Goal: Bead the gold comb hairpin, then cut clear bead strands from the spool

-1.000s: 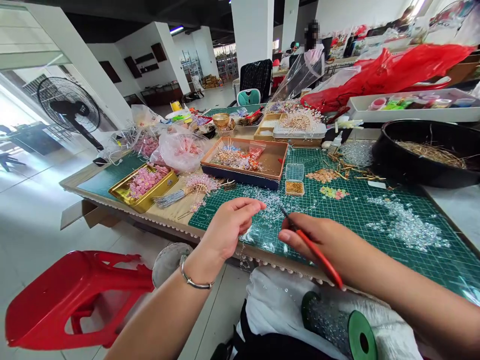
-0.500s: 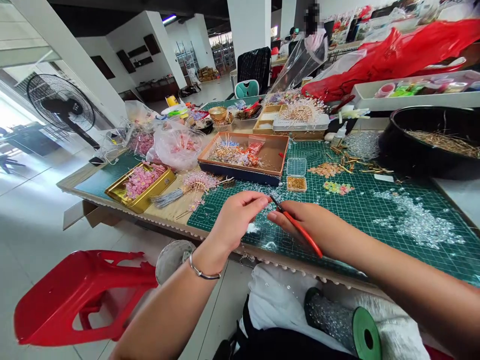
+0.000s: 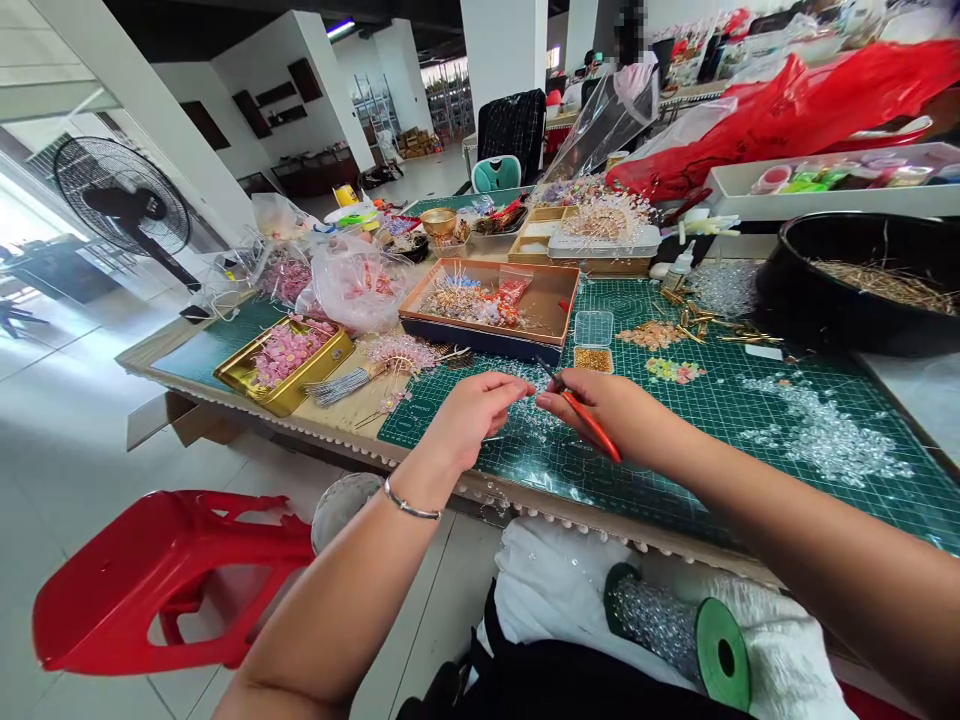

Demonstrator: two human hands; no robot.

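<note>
My right hand (image 3: 626, 408) is wrapped round red-handled pliers (image 3: 594, 426), whose dark jaws point up and left. Just left of them, my left hand (image 3: 469, 418) has thumb and forefinger pinched together; whatever is between them is too small to make out. A narrow gap separates the pliers' jaws from the left fingertips. Both hands are above the green cutting mat (image 3: 525, 462), near the table's front edge. Small clear beads lie scattered under and behind the fingers. Beyond the hands are a small clear box of gold beads (image 3: 592, 360) and an orange-lined box (image 3: 551, 330) of beaded pieces.
On the right lie a pile of clear beads (image 3: 840, 435) and a black basin (image 3: 795, 290). A gold tin (image 3: 289, 398) of pink flowers stands left. Across my lap rests a green-ended spool (image 3: 724, 650) of clear beads. A red stool (image 3: 112, 590) stands at lower left.
Both hands have risen slightly toward the orange-lined box. The pliers' jaws have come away from the left fingertips, and their handles have swung a little up and left.
</note>
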